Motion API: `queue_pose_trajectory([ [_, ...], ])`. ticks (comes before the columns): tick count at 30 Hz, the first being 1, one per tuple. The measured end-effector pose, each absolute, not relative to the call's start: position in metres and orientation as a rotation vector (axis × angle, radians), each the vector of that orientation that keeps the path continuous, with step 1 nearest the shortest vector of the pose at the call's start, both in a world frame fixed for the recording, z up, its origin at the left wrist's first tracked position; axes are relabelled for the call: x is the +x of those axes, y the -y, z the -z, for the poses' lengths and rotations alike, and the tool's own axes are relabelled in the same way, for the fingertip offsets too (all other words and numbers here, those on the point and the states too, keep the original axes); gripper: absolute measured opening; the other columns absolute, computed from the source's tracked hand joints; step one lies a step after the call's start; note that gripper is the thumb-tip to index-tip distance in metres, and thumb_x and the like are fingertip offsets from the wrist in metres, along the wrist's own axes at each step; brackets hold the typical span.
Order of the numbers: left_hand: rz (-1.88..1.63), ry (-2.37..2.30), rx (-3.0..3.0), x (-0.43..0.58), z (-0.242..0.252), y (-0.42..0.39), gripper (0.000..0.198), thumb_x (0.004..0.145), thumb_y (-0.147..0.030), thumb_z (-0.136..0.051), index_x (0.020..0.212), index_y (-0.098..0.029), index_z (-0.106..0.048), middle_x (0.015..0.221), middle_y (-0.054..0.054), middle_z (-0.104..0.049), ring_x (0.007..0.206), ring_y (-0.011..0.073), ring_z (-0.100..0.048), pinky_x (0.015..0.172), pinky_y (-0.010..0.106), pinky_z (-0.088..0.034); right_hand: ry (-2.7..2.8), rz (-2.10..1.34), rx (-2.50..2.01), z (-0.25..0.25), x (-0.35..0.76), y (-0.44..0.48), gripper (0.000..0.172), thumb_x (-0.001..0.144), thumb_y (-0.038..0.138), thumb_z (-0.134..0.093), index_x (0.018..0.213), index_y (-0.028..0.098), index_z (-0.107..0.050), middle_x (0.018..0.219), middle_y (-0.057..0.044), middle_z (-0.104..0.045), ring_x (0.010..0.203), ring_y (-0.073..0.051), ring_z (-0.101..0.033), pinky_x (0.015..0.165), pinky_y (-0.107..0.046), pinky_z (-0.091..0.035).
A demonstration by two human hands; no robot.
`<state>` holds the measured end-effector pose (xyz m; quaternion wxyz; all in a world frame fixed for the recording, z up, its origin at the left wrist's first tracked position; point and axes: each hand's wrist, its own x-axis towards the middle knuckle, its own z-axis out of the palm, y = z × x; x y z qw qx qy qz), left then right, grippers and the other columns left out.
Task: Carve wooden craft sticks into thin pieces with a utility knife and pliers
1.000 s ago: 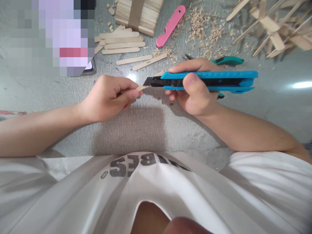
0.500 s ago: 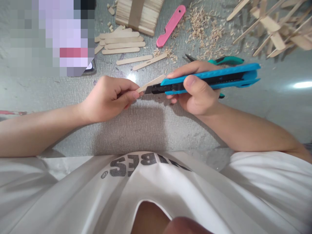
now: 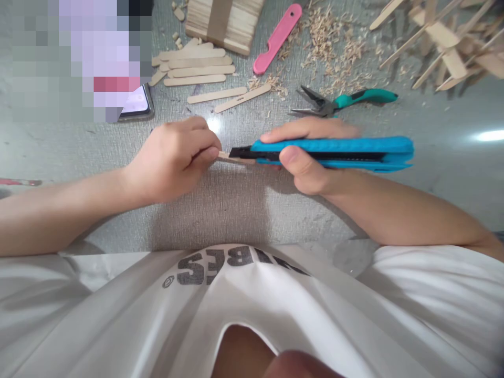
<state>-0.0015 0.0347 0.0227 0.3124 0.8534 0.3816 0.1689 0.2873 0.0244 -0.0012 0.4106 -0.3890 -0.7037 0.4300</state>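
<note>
- Grip, left hand (image 3: pixel 173 157): thumb and fingertips are pinched together on one end of a short wooden stick (image 3: pixel 233 156) at the centre of the frame. The pinch sits close to the blade, probably to stop the thin piece from flexing.
- Grip, right hand (image 3: pixel 311 165): closed round a blue utility knife (image 3: pixel 338 152), with the thumb on the near side and the forefinger along the far side. The knife lies level, its black blade end pointing left and meeting the stick just beside the left fingertips. That flat hold likely keeps the edge shallow against the wood.
- It cannot be told whether the stick rests on the grey worktop (image 3: pixel 433 178).
- Just beyond the knife, teal-handled pliers (image 3: pixel 342 100) lie flat, close to the right hand.
- Left of centre lies a phone (image 3: pixel 136 102), partly hidden.
- In the upper centre, loose sticks (image 3: pixel 197 68) lie side by side before a banded bundle (image 3: pixel 222 21).
- A pink handle (image 3: pixel 277 38) lies among the shavings (image 3: pixel 334 44).
- In the upper right is a stick assembly (image 3: pixel 444 47), well apart from the hands.
</note>
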Motion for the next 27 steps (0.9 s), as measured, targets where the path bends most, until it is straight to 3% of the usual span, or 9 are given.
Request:
queue_pose_trajectory([
  [4, -0.413, -1.0, 2.402, -0.004, -0.014, -0.032, 0.027, 0.11, -0.029, -0.049, 0.104, -0.022, -0.074, 0.091, 0.007, -0.068, 0.077, 0.0203, -0.061, 0.065, 0.035, -0.044, 1.966, -0.925, -0.885, -0.002, 0.291, -0.026, 0.026, 0.102, 0.053, -0.07, 0.108, 0.034, -0.086, 0.087, 0.0, -0.086, 0.068, -0.022, -0.078, 0.057, -0.037, -0.065],
  [7, -0.426, -1.043, 2.455, -0.005, -0.012, -0.033, 0.021, 0.109, -0.03, -0.054, 0.115, -0.021, -0.072, 0.105, 0.01, -0.071, 0.083, 0.0201, -0.063, 0.068, 0.034, -0.047, 2.016, -0.898, -0.955, 0.0, 0.293, -0.025, 0.031, 0.103, 0.058, -0.067, 0.108, 0.034, -0.086, 0.091, -0.001, -0.087, 0.073, -0.023, -0.079, 0.062, -0.039, -0.068],
  [10, -0.441, -1.084, 2.519, -0.006, -0.011, -0.035, 0.021, 0.108, -0.03, -0.056, 0.116, -0.02, -0.072, 0.118, 0.013, -0.07, 0.092, 0.0206, -0.065, 0.073, 0.034, -0.051, 2.0, -0.843, -0.928, -0.001, 0.292, -0.022, 0.024, 0.105, 0.049, -0.066, 0.114, 0.036, -0.085, 0.093, 0.001, -0.087, 0.074, -0.022, -0.08, 0.065, -0.038, -0.069],
  [15, -0.359, -1.104, 2.566, -0.005, -0.008, -0.034, 0.028, 0.111, -0.03, -0.047, 0.105, -0.023, -0.074, 0.101, 0.007, -0.072, 0.08, 0.017, -0.063, 0.064, 0.03, -0.043, 1.989, -0.76, -0.99, -0.006, 0.289, -0.018, 0.024, 0.106, 0.043, -0.068, 0.123, 0.037, -0.084, 0.1, 0.001, -0.088, 0.083, -0.024, -0.083, 0.072, -0.039, -0.071],
  [27, -0.259, -1.162, 2.646, -0.002, -0.009, -0.031, 0.035, 0.111, -0.025, -0.041, 0.105, -0.024, -0.076, 0.104, 0.006, -0.075, 0.08, 0.0174, -0.069, 0.062, 0.029, -0.044, 2.091, -0.686, -0.83, -0.003, 0.284, -0.022, 0.023, 0.104, 0.033, -0.07, 0.122, 0.033, -0.083, 0.099, -0.003, -0.088, 0.077, -0.023, -0.082, 0.067, -0.038, -0.071],
])
